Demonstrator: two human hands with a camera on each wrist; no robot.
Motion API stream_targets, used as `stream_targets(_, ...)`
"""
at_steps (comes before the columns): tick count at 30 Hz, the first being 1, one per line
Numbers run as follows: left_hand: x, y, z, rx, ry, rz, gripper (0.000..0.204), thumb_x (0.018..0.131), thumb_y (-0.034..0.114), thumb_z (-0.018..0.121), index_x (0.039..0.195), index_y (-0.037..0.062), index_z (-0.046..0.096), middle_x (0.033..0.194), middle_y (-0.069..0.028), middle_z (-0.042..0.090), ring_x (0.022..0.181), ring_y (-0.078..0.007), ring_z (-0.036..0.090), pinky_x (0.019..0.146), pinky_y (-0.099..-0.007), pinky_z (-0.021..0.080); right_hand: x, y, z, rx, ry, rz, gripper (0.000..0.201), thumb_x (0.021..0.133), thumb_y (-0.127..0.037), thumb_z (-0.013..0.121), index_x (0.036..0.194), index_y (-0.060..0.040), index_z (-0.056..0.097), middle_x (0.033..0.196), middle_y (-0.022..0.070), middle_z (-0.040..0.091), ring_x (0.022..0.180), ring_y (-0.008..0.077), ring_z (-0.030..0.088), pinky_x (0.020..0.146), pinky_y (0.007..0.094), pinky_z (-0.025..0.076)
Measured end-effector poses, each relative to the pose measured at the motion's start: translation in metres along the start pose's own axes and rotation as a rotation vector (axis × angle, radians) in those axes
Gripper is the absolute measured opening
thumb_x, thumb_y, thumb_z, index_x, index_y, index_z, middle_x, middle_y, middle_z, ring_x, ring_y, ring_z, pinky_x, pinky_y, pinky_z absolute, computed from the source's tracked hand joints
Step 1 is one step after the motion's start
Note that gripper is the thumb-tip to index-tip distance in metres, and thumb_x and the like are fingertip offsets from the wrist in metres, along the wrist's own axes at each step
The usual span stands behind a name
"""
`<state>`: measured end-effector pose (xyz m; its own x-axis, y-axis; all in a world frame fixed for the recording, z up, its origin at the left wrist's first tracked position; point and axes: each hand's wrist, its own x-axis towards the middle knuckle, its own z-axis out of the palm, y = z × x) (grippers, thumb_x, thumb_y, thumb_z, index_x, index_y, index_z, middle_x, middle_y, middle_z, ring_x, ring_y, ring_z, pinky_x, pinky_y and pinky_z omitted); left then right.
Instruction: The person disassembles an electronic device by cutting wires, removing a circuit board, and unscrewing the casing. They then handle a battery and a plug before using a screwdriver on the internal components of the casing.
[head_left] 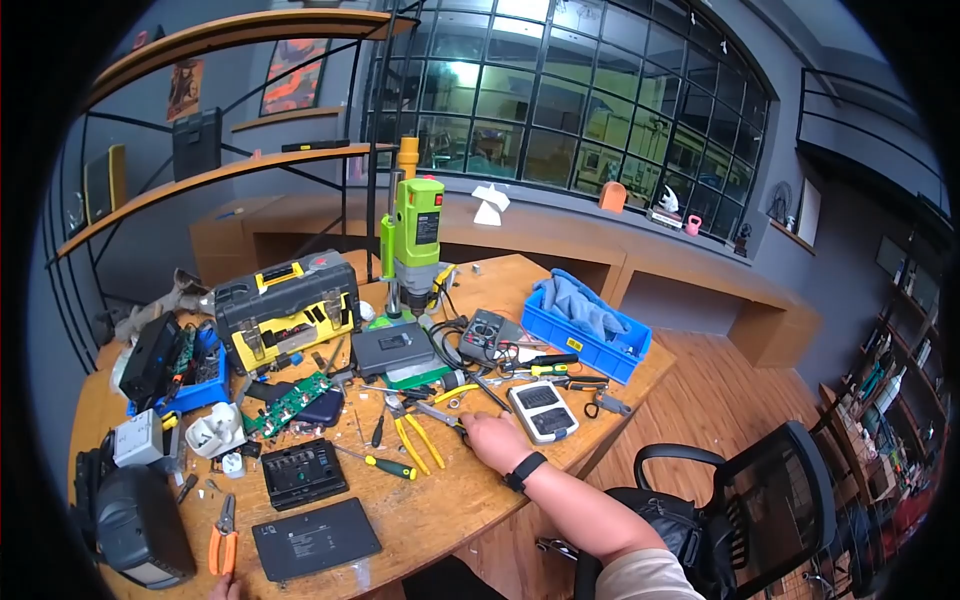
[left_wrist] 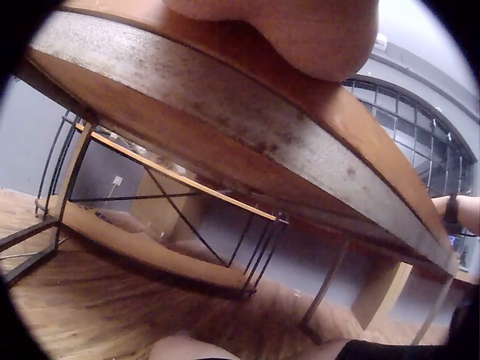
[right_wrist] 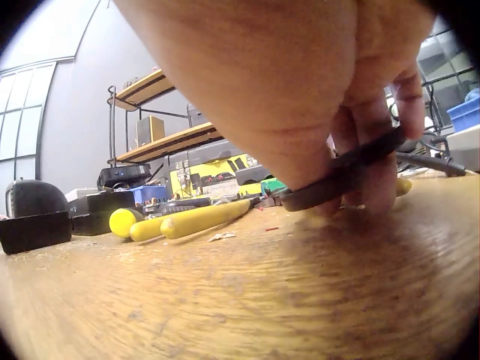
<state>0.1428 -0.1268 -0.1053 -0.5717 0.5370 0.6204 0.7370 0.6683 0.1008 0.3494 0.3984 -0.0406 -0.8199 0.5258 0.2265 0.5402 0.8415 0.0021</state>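
Observation:
My right hand [head_left: 497, 443] is low over the front of the workbench, gripping a tool with a black handle [right_wrist: 337, 176]. From its far side a grey metal end [head_left: 437, 413] points left, beside yellow-handled pliers [head_left: 415, 440]. The fingers hide the tool's middle, so I cannot tell its kind. At the bench's near edge, only the fingers of my left hand [head_left: 226, 589] show in the head view, right at the handle ends of orange-handled pliers [head_left: 222, 545]. The left wrist view shows the heel of that hand [left_wrist: 300, 34] over the bench edge.
A green-handled screwdriver [head_left: 390, 467], an opened black case [head_left: 302, 474] and a flat black panel [head_left: 316, 538] lie between the hands. A white-and-grey case [head_left: 543, 411] sits right of my right hand. Behind are a green drill press [head_left: 418, 225], toolbox [head_left: 285, 310] and blue bin [head_left: 590, 340].

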Motion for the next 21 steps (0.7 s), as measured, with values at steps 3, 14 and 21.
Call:
stream_targets(3,-0.001,0.002,0.000,0.011,0.010,-0.012,0.034,0.101,0.025,0.060,0.127,0.0041,0.066,0.131,-0.0189,0.067,0.118,-0.0402,0.062,0.103,-0.0499,0.048,0.001,-0.005,-0.002,-0.027,0.007,-0.010,0.017,0.098,-0.010,0.053,0.109,-0.0088,0.065,0.096,0.0113,0.071,0.087,0.0311,0.072,0.080,0.0471,0.048)
stream_targets(14,-0.001,-0.001,0.003,-0.011,-0.010,-0.036,0.031,0.099,0.022,0.061,0.125,0.0064,0.068,0.127,-0.0173,0.068,0.117,-0.0400,0.062,0.103,-0.0502,0.047,0.014,-0.033,-0.017,-0.281,-0.046,-0.012,0.021,0.096,-0.012,0.057,0.109,-0.0125,0.073,0.098,0.0062,0.071,0.085,0.0230,0.073,0.075,0.0454,0.045)
stream_targets(21,0.001,0.000,0.002,-0.004,0.011,0.007,0.028,0.101,0.023,0.059,0.122,0.0067,0.069,0.125,-0.0180,0.068,0.117,-0.0404,0.062,0.103,-0.0508,0.048,0.022,-0.031,-0.011,-0.401,-0.033,-0.092,0.019,0.095,-0.016,0.059,0.100,-0.0147,0.077,0.100,0.0037,0.071,0.091,0.0211,0.068,0.080,0.0428,0.043)
